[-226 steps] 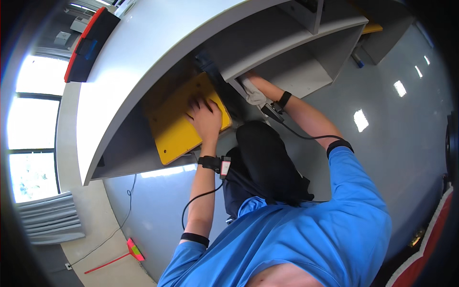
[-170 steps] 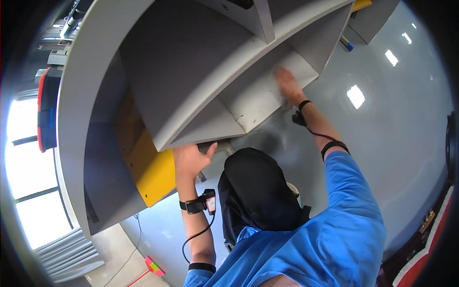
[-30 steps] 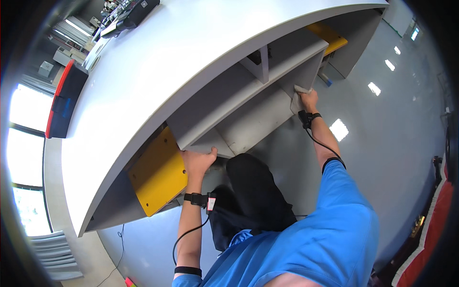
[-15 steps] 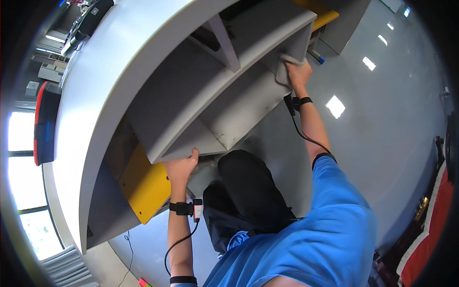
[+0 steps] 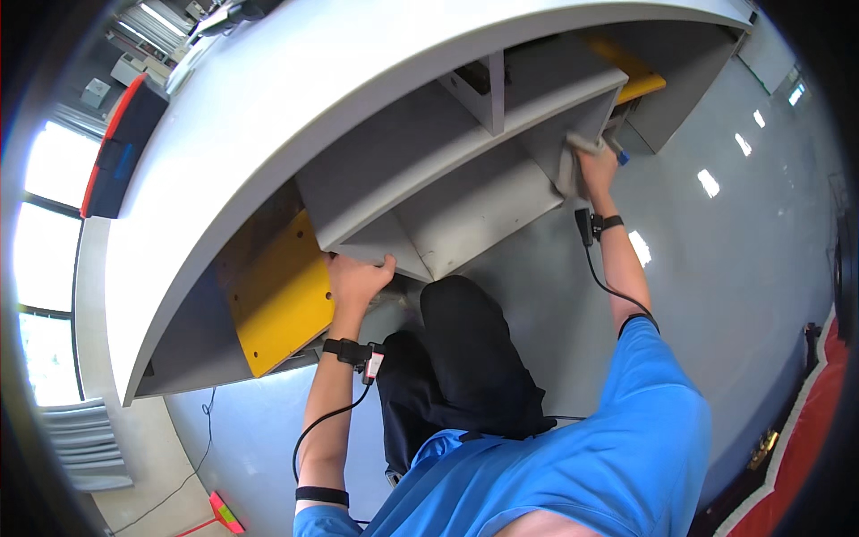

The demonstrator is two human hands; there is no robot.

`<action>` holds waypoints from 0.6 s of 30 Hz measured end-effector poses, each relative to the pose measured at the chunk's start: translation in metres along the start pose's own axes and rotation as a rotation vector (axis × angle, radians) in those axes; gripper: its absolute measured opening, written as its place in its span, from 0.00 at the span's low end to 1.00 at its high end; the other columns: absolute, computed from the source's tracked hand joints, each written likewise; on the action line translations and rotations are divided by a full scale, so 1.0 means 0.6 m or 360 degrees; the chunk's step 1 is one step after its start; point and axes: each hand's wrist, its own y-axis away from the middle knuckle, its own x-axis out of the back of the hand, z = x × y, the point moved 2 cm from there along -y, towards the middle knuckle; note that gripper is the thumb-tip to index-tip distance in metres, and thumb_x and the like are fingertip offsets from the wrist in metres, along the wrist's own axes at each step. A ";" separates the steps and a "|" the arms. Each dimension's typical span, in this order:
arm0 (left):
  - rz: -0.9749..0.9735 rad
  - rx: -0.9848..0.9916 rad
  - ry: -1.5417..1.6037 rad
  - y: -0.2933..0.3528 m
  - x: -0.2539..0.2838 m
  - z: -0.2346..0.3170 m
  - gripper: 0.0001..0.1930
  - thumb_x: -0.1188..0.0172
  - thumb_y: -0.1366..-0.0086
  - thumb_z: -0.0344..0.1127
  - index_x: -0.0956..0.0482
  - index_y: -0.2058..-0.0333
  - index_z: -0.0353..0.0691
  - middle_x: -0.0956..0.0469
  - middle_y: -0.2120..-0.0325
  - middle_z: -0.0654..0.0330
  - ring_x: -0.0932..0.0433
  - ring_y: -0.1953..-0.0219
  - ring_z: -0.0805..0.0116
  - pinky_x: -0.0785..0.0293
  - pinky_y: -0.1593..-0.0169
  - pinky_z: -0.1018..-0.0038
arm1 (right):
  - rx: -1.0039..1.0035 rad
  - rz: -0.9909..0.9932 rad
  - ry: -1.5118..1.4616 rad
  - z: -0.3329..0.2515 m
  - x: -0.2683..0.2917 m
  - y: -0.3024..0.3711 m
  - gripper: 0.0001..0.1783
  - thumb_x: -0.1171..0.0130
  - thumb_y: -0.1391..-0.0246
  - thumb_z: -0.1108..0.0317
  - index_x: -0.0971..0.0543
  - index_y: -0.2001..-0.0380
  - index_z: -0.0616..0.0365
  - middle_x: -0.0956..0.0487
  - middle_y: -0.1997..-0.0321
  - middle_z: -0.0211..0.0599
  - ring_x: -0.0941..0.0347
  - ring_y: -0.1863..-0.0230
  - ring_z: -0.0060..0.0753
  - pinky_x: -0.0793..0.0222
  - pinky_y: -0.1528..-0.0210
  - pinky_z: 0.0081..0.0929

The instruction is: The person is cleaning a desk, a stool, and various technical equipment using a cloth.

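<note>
A grey-white open shelf [image 5: 483,219] with a compartment facing me sits under the curved desktop. My left hand [image 5: 360,279] is wrapped round the shelf's left side panel, with the thumb on the inner side and the other fingers mostly hidden. At the opposite end, my right hand [image 5: 598,168] is closed on a greyish cloth [image 5: 567,174]. The cloth lies against the front edge of the right side panel. Dark scuffs show on the compartment's surface near its left corner.
Overhead runs a white curved desktop [image 5: 224,125] with a black-and-red case [image 5: 125,148] on it. Yellow panels [image 5: 282,300] flank the shelf. My knees [image 5: 470,340] are close in front. A red broom-like tool [image 5: 224,512] and a cable [image 5: 208,438] lie lower left.
My view has turned, so the desk appears more level and the shelf lies further right. My left hand stays on the side panel; my right hand keeps the cloth at the right end.
</note>
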 end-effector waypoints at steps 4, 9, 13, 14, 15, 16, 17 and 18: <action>-0.0160 0.0003 0.0080 -0.009 -0.001 0.010 0.22 0.42 0.50 0.50 0.19 0.60 0.42 0.20 0.59 0.53 0.25 0.55 0.50 0.35 0.47 0.55 | 0.0168 0.0565 -0.0008 0.011 -0.041 -0.022 0.26 0.27 0.64 0.59 0.20 0.60 0.59 0.18 0.62 0.47 0.21 0.60 0.47 0.29 0.57 0.35; 0.0061 -0.0106 -0.0053 -0.007 -0.004 0.016 0.21 0.41 0.49 0.48 0.20 0.61 0.39 0.19 0.63 0.51 0.24 0.58 0.47 0.31 0.50 0.56 | -0.0013 0.0824 0.0020 0.112 -0.088 0.027 0.26 0.27 0.64 0.60 0.22 0.60 0.60 0.19 0.62 0.48 0.22 0.59 0.50 0.29 0.56 0.37; -0.0263 0.0081 0.0005 -0.013 -0.008 0.022 0.21 0.41 0.48 0.48 0.20 0.60 0.39 0.20 0.61 0.51 0.24 0.57 0.47 0.32 0.49 0.55 | -0.0138 0.0290 0.0496 0.266 -0.080 0.079 0.19 0.32 0.61 0.66 0.22 0.64 0.61 0.19 0.63 0.49 0.22 0.59 0.51 0.28 0.56 0.37; -0.0110 0.0035 0.0030 -0.012 -0.015 0.020 0.21 0.42 0.48 0.48 0.20 0.61 0.40 0.20 0.61 0.51 0.24 0.57 0.47 0.32 0.49 0.55 | -0.0127 0.0286 0.0486 0.280 -0.068 0.073 0.19 0.32 0.61 0.66 0.22 0.64 0.61 0.19 0.63 0.49 0.22 0.59 0.51 0.28 0.56 0.37; 0.0036 -0.0019 0.0069 -0.012 -0.018 0.021 0.21 0.42 0.48 0.48 0.20 0.61 0.40 0.20 0.61 0.51 0.24 0.57 0.47 0.33 0.49 0.54 | -0.0237 0.0045 0.0553 0.295 -0.049 0.067 0.19 0.33 0.61 0.66 0.22 0.63 0.62 0.19 0.62 0.50 0.22 0.58 0.53 0.27 0.57 0.39; 0.0045 -0.0008 0.0072 -0.013 -0.011 0.024 0.21 0.42 0.48 0.48 0.20 0.61 0.40 0.20 0.61 0.51 0.24 0.57 0.47 0.33 0.49 0.54 | -0.0343 -0.0204 0.0610 0.294 -0.041 0.065 0.19 0.33 0.60 0.66 0.21 0.63 0.63 0.19 0.61 0.52 0.23 0.57 0.55 0.27 0.57 0.41; -0.0058 0.0003 0.0090 -0.018 -0.007 0.028 0.21 0.42 0.49 0.48 0.21 0.60 0.40 0.20 0.60 0.51 0.25 0.56 0.47 0.32 0.49 0.55 | -0.0326 -0.0205 0.0616 0.288 -0.031 0.068 0.19 0.33 0.60 0.66 0.21 0.63 0.63 0.19 0.61 0.52 0.23 0.57 0.55 0.27 0.57 0.41; -0.0165 0.0025 0.0110 -0.018 -0.005 0.031 0.22 0.42 0.49 0.48 0.21 0.60 0.40 0.20 0.60 0.51 0.25 0.55 0.47 0.32 0.49 0.55 | -0.0475 -0.0135 0.0720 0.281 -0.016 0.080 0.18 0.33 0.59 0.67 0.20 0.63 0.63 0.19 0.63 0.53 0.22 0.58 0.54 0.27 0.57 0.40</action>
